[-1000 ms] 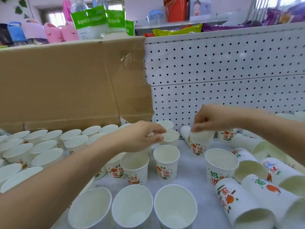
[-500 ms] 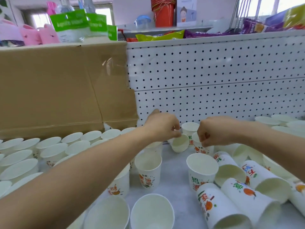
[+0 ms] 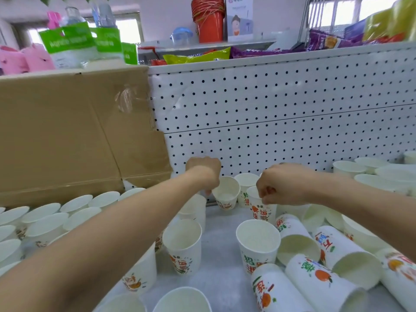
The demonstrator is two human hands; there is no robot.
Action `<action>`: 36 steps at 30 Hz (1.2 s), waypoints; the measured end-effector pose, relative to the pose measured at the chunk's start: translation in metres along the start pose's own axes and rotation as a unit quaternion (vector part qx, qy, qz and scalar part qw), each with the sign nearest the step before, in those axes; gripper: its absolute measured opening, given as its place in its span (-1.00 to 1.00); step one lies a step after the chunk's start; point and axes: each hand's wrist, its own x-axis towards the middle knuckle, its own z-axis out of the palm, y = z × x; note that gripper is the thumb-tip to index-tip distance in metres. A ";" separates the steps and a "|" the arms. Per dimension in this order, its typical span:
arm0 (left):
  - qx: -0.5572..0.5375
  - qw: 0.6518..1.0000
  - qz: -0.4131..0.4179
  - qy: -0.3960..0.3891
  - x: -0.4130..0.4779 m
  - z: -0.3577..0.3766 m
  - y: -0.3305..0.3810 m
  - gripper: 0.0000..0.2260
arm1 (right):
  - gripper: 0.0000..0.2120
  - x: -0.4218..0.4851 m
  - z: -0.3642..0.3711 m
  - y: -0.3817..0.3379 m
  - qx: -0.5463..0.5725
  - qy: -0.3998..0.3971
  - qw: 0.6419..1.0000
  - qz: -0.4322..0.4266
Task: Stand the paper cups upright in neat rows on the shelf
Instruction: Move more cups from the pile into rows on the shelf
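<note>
Paper cups (image 3: 182, 242) | shelf (image 3: 220, 255) rows part-built | left hand (image 3: 203, 174) pinches tilted cup (image 3: 226, 194), tipped further moments ago, now nearly upright at pegboard (image 3: 270, 109) | right hand (image 3: 283, 184) pinches neighbouring cup (image 3: 262, 210) | back row growing, fallen cups (image 3: 315, 280) remain

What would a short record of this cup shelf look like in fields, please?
left hand: pinches the rim of the left cup
right hand: pinches the rim of the right cup
upright rows: at the left, in front of the cardboard box
fallen cups: on their sides, front right
shelf: grey, with the pegboard behind
</note>
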 end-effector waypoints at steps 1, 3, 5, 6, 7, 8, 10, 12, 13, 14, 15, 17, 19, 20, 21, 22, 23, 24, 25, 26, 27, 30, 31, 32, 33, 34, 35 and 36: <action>-0.002 1.000 -0.006 -0.002 0.002 0.001 0.000 -0.91 | -0.92 0.001 0.001 0.000 0.003 0.000 1.000 -0.003; 0.000 1.000 -0.013 0.014 0.006 0.004 -0.003 -0.86 | -0.91 0.002 0.001 0.000 0.007 -0.004 1.000 -0.007; 0.008 0.999 -0.017 0.033 0.009 0.006 -0.006 -0.79 | -0.92 0.003 0.002 0.000 0.009 -0.006 1.000 -0.012; 0.014 0.999 -0.016 0.039 0.010 0.007 -0.008 -0.78 | -0.93 0.004 0.003 0.000 0.010 -0.006 1.000 -0.015; 0.016 0.999 -0.015 0.041 0.011 0.008 -0.009 -0.77 | -0.94 0.004 0.004 0.000 0.010 -0.006 1.000 -0.019; 0.014 0.999 -0.015 0.036 0.013 0.009 -0.011 -0.77 | -0.95 0.005 0.005 0.000 0.011 -0.006 1.000 -0.022; -0.002 1.000 -0.015 0.015 0.015 0.010 -0.013 -0.77 | -0.95 0.006 0.006 -0.001 0.019 -0.004 0.999 -0.030; -0.013 1.000 -0.016 -0.004 0.016 0.010 -0.013 -0.80 | -0.94 0.007 0.006 -0.002 0.031 0.002 0.999 -0.038; -0.013 1.000 -0.017 -0.008 0.016 0.011 -0.013 -0.82 | -0.93 0.008 0.005 -0.003 0.037 0.003 0.998 -0.041; -0.011 1.000 -0.019 -0.009 0.016 0.012 -0.012 -0.83 | -0.93 0.009 0.005 -0.005 0.041 0.003 0.998 -0.046; -0.008 1.000 -0.021 -0.010 0.015 0.012 -0.011 -0.84 | -0.92 0.010 0.005 -0.006 0.044 0.003 0.998 -0.050; 0.000 1.000 -0.026 -0.008 0.014 0.013 -0.011 -0.84 | -0.92 0.011 0.004 -0.009 0.048 0.001 0.997 -0.053; 0.010 1.000 -0.027 -0.001 0.011 0.011 -0.013 -0.81 | -0.92 0.011 0.004 -0.012 0.050 -0.003 0.998 -0.049; 0.015 1.000 -0.027 0.003 0.009 0.010 -0.014 -0.79 | -0.92 0.010 0.005 -0.012 0.050 -0.004 0.998 -0.047; 0.018 0.999 -0.026 0.006 0.007 0.008 -0.016 -0.77 | -0.91 0.009 0.005 -0.012 0.049 -0.005 0.998 -0.045; 0.017 0.999 -0.028 0.009 0.004 0.006 -0.017 -0.74 | -0.90 0.008 0.004 -0.013 0.049 -0.006 0.998 -0.043; 0.017 0.999 -0.031 0.014 0.000 0.003 -0.018 -0.71 | -0.88 0.006 0.003 -0.013 0.053 -0.006 0.998 -0.040; 0.018 0.999 -0.031 0.022 -0.004 0.000 -0.019 -0.69 | -0.86 0.004 0.002 -0.013 0.060 -0.004 0.998 -0.035; 0.016 0.999 -0.026 0.039 -0.009 -0.004 -0.019 -0.69 | -0.84 0.002 0.001 -0.013 0.069 0.001 0.997 -0.030; 0.001 0.998 -0.013 0.060 -0.016 -0.008 -0.020 -0.71 | -0.84 -0.001 -0.001 -0.012 0.079 0.009 0.997 -0.024; -0.038 0.996 0.008 0.077 -0.026 -0.012 -0.020 -0.74 | -0.83 -0.005 -0.003 -0.011 0.090 0.018 0.996 -0.020; -0.259 0.956 0.120 0.067 -0.069 -0.024 -0.019 -0.79 | -0.85 -0.028 -0.010 -0.003 0.136 0.035 0.990 -0.017; -0.310 0.933 0.178 0.046 -0.087 -0.027 -0.017 -0.81 | -0.85 -0.038 -0.012 0.000 0.154 0.026 0.988 -0.019; -0.329 0.915 0.233 0.024 -0.104 -0.029 -0.013 -0.80 | -0.87 -0.048 -0.015 0.001 0.171 0.008 0.985 -0.019; -0.331 0.902 0.278 0.002 -0.118 -0.030 -0.009 -0.76 | -0.89 -0.057 -0.017 0.002 0.183 -0.015 0.983 -0.016; -0.321 0.896 0.308 -0.016 -0.127 -0.029 -0.004 -0.71 | -0.90 -0.064 -0.019 0.003 0.190 -0.038 0.981 -0.012; -0.296 0.897 0.327 -0.024 -0.132 -0.028 0.002 -0.68 | -0.88 -0.070 -0.021 0.002 0.193 -0.059 0.979 -0.006; -0.265 0.902 0.339 -0.024 -0.133 -0.026 0.008 -0.67 | -0.83 -0.074 -0.022 0.000 0.194 -0.076 0.978 0.001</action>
